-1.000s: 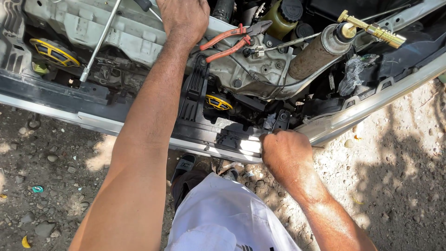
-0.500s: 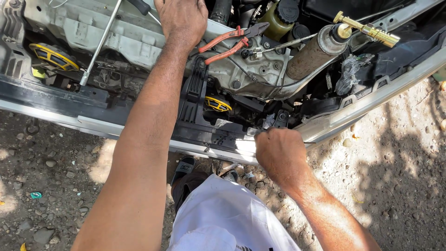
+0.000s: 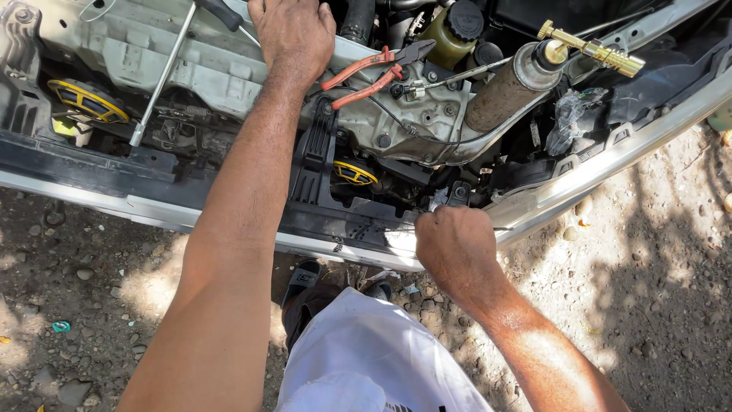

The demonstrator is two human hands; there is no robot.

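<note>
I look down into the front of an open car engine bay. My left hand rests flat on the grey metal crossmember at the top, fingers spread over its far edge. My right hand is curled in a fist at the black front panel near the silver bumper edge; what it grips is hidden under the fingers. Red-handled pliers lie on the engine just right of my left wrist.
A long chrome wrench bar leans across the crossmember at left. Two yellow horns sit low in the bay. A rusty cylinder with a brass fitting lies at the right. Gravel ground, my sandalled foot below.
My right hand has shifted slightly left along the black front panel. My left hand stays on the crossmember.
</note>
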